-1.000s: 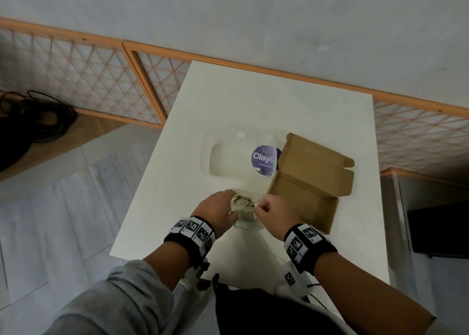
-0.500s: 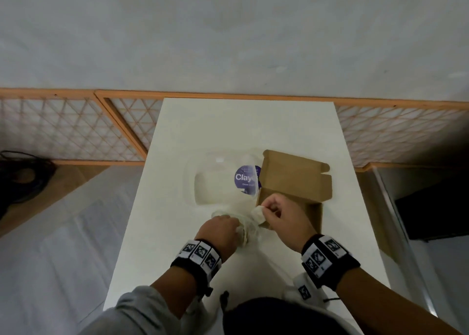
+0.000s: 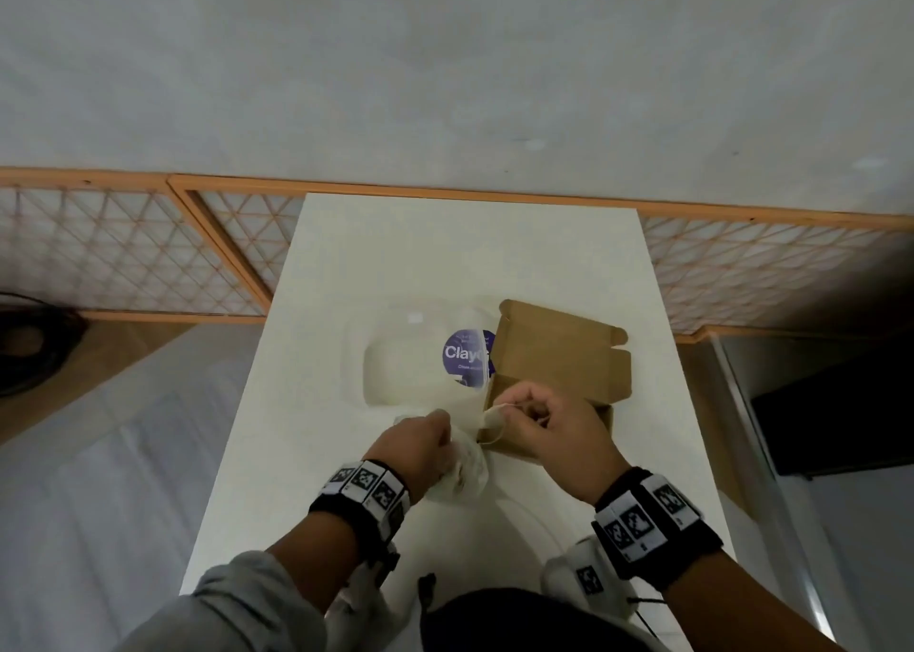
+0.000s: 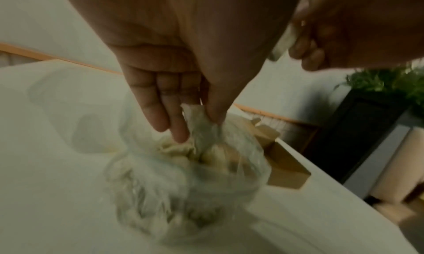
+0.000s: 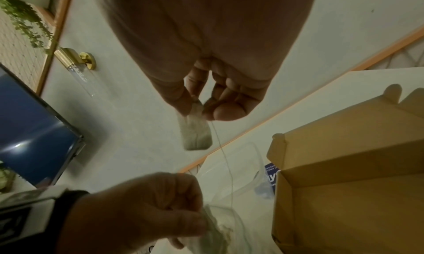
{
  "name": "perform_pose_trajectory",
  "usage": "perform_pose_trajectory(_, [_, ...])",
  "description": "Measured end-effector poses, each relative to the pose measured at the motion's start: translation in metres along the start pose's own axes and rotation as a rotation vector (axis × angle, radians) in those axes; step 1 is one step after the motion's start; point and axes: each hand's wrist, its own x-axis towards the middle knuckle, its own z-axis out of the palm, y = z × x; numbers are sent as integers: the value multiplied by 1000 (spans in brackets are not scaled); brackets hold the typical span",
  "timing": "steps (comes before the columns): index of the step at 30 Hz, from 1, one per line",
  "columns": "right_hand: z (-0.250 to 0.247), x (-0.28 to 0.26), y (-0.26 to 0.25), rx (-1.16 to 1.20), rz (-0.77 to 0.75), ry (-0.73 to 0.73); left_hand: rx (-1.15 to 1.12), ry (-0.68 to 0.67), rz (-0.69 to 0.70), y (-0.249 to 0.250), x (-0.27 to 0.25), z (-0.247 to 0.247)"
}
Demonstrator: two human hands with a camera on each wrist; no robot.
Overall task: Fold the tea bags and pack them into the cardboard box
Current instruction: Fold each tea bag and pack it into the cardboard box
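Note:
A clear plastic bag (image 3: 462,476) stuffed with pale tea bags sits on the white table (image 3: 445,256). My left hand (image 3: 440,434) pinches its gathered top; the pinch shows close up in the left wrist view, left hand (image 4: 197,123) on the bag (image 4: 183,176). Just right of it, my right hand (image 3: 514,411) pinches one tea bag (image 3: 487,419) by its upper end. In the right wrist view that tea bag (image 5: 196,131) hangs from my right hand (image 5: 199,105), its thin string (image 5: 226,160) trailing down toward the bag. The open brown cardboard box (image 3: 559,359) lies behind my right hand, its inside (image 5: 355,203) bare where it shows.
A clear plastic tub (image 3: 415,364) with a purple round label (image 3: 467,357) lies left of the box. The table is narrow, with drop-offs left and right. An orange lattice fence (image 3: 148,251) runs behind. A black planter (image 4: 367,131) stands off the right side.
My right hand has drawn one tea bag out of the plastic bag and carried it right toward the box, string trailing. My left hand stays on the bag's top.

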Motion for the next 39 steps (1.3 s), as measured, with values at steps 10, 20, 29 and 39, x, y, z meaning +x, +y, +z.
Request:
perform_pose_trajectory(10, [12,14,-3,-58,-36,20,-593,127,-69,-12,-34,-38])
perform_pose_trajectory(20, [16,10,-18,-103,-121,-61,-902,103,124,5,-80,-69])
perform_pose_trajectory(29, [18,-4,-39,0,-143,-277,-680,187,209,15,-80,-63])
perform_pose_trajectory(39, [10,-4,-32,-8,-131,-256,-695,354,293,25,-71,-55])
